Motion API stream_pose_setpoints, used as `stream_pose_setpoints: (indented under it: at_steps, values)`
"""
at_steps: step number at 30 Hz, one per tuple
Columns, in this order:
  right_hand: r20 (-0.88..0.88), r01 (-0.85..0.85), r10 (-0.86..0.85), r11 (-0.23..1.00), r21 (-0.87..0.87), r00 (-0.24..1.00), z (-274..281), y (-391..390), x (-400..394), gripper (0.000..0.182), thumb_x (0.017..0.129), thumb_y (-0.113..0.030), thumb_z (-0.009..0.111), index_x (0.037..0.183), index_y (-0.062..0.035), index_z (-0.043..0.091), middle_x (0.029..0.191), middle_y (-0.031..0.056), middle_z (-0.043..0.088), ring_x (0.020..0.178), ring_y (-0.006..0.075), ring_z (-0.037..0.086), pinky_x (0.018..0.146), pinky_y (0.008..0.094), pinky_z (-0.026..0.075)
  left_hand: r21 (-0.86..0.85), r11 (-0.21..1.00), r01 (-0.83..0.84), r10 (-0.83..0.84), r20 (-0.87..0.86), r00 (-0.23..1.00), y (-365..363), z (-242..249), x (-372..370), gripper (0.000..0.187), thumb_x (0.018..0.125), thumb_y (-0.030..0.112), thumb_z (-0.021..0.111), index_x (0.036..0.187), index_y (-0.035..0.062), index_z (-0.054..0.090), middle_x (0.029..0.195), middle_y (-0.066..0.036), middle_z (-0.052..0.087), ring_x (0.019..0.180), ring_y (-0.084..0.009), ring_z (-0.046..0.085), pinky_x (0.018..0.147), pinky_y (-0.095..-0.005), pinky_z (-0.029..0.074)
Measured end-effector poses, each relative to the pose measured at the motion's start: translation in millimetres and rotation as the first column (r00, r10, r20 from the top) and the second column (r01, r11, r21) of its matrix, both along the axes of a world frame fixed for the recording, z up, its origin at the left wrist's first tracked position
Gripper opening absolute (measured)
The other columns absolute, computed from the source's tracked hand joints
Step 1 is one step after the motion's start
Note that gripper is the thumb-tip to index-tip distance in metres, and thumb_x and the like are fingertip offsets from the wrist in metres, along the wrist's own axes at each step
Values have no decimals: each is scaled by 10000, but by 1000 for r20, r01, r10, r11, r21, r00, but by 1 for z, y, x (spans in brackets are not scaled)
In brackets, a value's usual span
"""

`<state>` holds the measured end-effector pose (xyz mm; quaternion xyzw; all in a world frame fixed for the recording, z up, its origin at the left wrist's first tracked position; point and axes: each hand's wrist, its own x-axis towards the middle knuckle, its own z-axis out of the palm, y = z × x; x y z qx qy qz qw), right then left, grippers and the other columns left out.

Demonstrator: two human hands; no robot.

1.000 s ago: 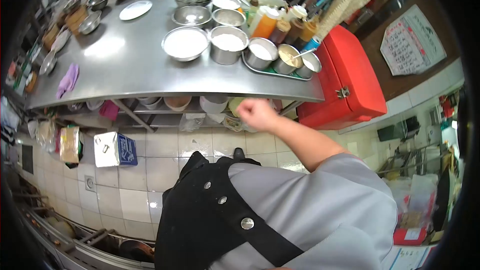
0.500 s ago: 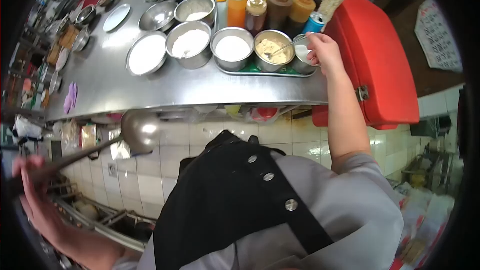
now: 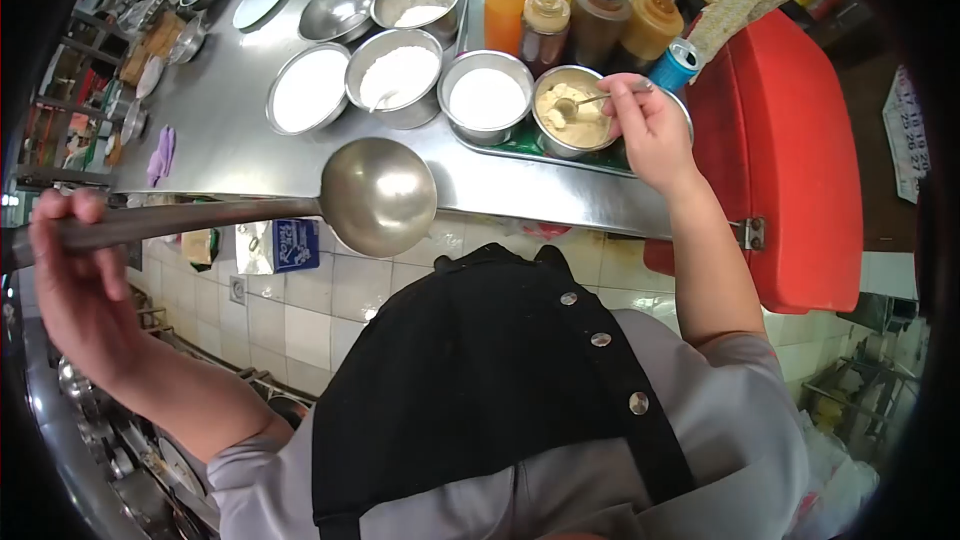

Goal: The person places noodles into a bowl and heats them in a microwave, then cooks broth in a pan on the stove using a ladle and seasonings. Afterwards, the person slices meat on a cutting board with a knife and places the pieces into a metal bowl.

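Note:
My left hand (image 3: 85, 270) is wrapped round the dark handle of a large metal ladle (image 3: 378, 197), whose bowl hangs over the front edge of the steel counter. At the right, my right hand (image 3: 648, 130) grips the handle of a small spoon (image 3: 566, 109). The spoon's head rests in a pale yellow powder inside a steel pot (image 3: 572, 146). Left of that pot stands another steel pot (image 3: 487, 130) of white powder. Part of a further container behind my right hand is hidden.
Several steel bowls, such as one with white contents (image 3: 306, 90), stand on the counter (image 3: 225, 130). Sauce bottles (image 3: 508, 2) and a blue can (image 3: 677, 64) are behind the pots. A red bin (image 3: 800, 170) flanks the right side. A purple cloth (image 3: 161, 156) lies at left.
The ladle has swung right and up to the counter's edge. My right hand has gone from above the far-right container to the spoon in the yellow powder and closed on its handle.

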<state>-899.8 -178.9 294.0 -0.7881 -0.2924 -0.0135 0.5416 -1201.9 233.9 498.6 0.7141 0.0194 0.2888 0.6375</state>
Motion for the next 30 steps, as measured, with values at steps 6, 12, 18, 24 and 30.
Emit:
stream_pose_setpoints:
  at_steps: [6,12,18,24,30]
  values:
    - [45,85,-92,986,143,995,25,-3,-18,213,1027,-180,542,1051,6,643,837,25,668,692,71,611,624,226,476,-29,991,131,-125,155,980,-5,-12,15,373,1084,275,370,1267,-31,479,1110,-178,545,537,-53,392,487,-155,325]
    - [-317,-9,77,977,211,945,18,49,-2,248,1027,-201,535,1088,12,647,870,84,691,640,95,605,595,236,485,-31,989,144,-140,111,984,-14,-42,37,371,1094,276,310,1226,-21,490,1069,-178,582,530,-53,392,499,-161,315]
    - [-307,-46,64,997,64,950,-7,94,3,231,1017,-177,531,1075,15,647,892,89,707,679,93,606,634,240,489,2,989,148,-147,112,983,-14,-50,36,356,1091,260,322,1225,-26,487,1039,-177,592,514,-46,374,487,-166,320]
    - [-320,-111,100,994,-17,942,-23,107,6,232,1010,-179,528,1057,12,652,904,102,718,707,101,619,658,241,490,-1,992,129,-128,117,985,-14,-50,32,352,1090,265,326,1222,-21,485,1028,-178,596,514,-45,374,483,-165,319]
    - [-617,47,29,993,108,787,-18,93,21,270,1009,-193,465,1128,-13,627,922,84,714,572,85,559,523,212,409,-19,993,118,-115,131,985,-11,-50,29,357,1092,273,320,1218,-17,485,1029,-179,595,509,-44,370,480,-166,315]
